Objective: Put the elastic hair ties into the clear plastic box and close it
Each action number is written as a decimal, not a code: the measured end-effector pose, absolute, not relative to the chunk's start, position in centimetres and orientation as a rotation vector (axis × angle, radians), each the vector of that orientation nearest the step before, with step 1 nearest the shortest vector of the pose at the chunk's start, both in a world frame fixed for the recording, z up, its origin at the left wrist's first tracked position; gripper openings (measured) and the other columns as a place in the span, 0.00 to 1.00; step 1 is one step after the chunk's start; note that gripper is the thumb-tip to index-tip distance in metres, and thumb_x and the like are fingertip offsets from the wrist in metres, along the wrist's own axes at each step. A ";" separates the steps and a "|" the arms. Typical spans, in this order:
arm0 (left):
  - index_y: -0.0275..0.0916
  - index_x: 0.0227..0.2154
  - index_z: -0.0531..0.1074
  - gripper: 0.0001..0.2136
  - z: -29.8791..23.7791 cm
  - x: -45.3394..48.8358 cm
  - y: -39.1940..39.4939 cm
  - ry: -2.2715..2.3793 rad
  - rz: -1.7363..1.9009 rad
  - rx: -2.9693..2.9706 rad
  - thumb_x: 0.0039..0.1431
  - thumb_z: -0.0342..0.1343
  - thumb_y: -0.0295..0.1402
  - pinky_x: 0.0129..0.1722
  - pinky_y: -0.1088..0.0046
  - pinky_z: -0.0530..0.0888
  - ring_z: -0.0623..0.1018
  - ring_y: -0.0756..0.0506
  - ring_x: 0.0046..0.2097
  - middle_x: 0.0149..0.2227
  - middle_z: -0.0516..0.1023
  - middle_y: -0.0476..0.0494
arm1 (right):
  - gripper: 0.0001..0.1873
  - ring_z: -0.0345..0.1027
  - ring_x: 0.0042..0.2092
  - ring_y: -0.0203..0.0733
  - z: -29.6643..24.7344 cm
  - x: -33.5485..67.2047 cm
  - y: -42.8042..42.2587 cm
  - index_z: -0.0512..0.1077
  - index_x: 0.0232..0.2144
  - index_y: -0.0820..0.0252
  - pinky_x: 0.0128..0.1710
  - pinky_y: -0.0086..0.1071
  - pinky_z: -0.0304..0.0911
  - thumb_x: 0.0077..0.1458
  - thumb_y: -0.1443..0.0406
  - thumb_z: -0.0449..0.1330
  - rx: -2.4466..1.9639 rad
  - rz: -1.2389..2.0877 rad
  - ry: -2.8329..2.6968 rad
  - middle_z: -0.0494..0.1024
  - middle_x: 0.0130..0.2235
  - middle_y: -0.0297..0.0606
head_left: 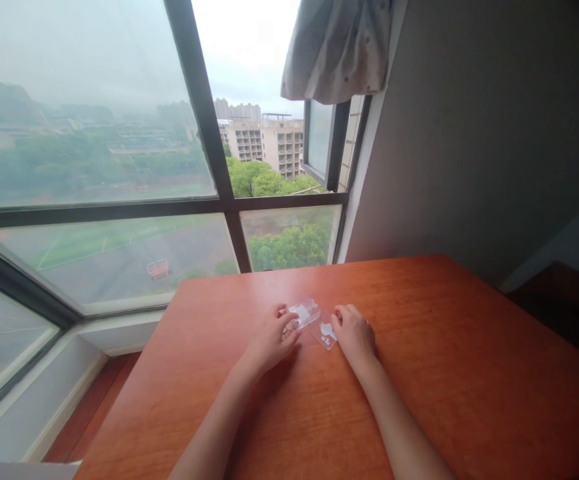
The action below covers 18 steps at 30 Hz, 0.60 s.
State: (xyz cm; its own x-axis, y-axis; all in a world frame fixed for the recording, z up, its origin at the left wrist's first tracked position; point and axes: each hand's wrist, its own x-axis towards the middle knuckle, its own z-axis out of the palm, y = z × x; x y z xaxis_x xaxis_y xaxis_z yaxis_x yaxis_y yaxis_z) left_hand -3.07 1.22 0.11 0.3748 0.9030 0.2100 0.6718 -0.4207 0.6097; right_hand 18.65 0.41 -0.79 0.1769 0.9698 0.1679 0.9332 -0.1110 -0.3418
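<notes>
A small clear plastic case (311,309) lies on the table in front of me, with a white piece inside. My left hand (273,339) is curved round its left end, thumb and fingers at the near side. Just right of the case is a flat clear plastic panel (327,345) bearing white pieces (326,329), one larger and several small. I cannot tell whether panel and case are joined. At the panel's right edge my right hand (355,331) rests with fingers curled in; its fingertips touch or almost touch the larger white piece, and anything pinched there is hidden.
The reddish-brown wooden table (449,373) stretches out on both sides of my arms. Beyond its far edge are framed windows (89,253), one sash standing open below a bunched curtain (339,50). A grey wall (469,133) rises at the right.
</notes>
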 end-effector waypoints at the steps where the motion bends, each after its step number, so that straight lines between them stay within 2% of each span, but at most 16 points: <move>1: 0.42 0.46 0.73 0.14 0.3 -3.2 1.2 1.350 0.714 2.191 0.59 0.53 0.37 0.55 0.61 0.68 0.70 0.39 0.55 0.55 0.64 0.35 | 0.09 0.69 0.35 0.39 -0.9 18.8 0.5 0.73 0.39 0.54 0.29 0.30 0.54 0.59 0.63 0.53 -2.068 0.141 -1.786 0.75 0.40 0.38; 5: 0.40 0.49 0.71 0.17 0.6 -3.7 1.5 1.281 0.721 2.090 0.61 0.50 0.39 0.49 0.65 0.72 0.74 0.43 0.48 0.54 0.65 0.35 | 0.12 0.70 0.38 0.39 -1.9 18.9 1.2 0.72 0.41 0.57 0.35 0.29 0.60 0.57 0.68 0.52 -1.895 0.188 -1.707 0.75 0.41 0.40; 10: 0.39 0.51 0.69 0.17 -0.1 -4.4 2.1 1.257 0.823 2.055 0.63 0.47 0.39 0.43 0.70 0.74 0.75 0.46 0.43 0.47 0.71 0.39 | 0.15 0.71 0.34 0.37 -3.0 18.6 1.6 0.72 0.42 0.61 0.38 0.29 0.66 0.53 0.71 0.52 -1.616 0.353 -1.631 0.75 0.40 0.40; 15: 0.39 0.48 0.70 0.16 0.4 -6.1 2.4 1.341 0.759 2.111 0.62 0.47 0.38 0.45 0.68 0.73 0.75 0.44 0.45 0.45 0.74 0.39 | 0.16 0.70 0.46 0.43 -2.9 18.1 1.5 0.72 0.40 0.60 0.47 0.35 0.68 0.50 0.72 0.52 -1.413 0.443 -1.722 0.75 0.45 0.43; 18: 0.38 0.55 0.64 0.21 1.4 -7.7 2.5 1.427 0.701 2.116 0.59 0.49 0.37 0.44 0.67 0.73 0.75 0.43 0.45 0.45 0.74 0.38 | 0.20 0.68 0.52 0.44 -2.9 17.8 1.3 0.73 0.43 0.61 0.54 0.39 0.63 0.47 0.74 0.52 -1.362 0.440 -1.814 0.74 0.50 0.45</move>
State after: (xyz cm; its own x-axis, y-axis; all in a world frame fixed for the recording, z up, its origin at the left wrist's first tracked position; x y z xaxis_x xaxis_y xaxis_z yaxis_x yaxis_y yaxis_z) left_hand -7.72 2.51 1.37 0.3218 0.9360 0.1425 0.6843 -0.3340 0.6482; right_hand 17.83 1.30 -2.87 -0.0922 0.9154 0.3919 0.6341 0.3575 -0.6856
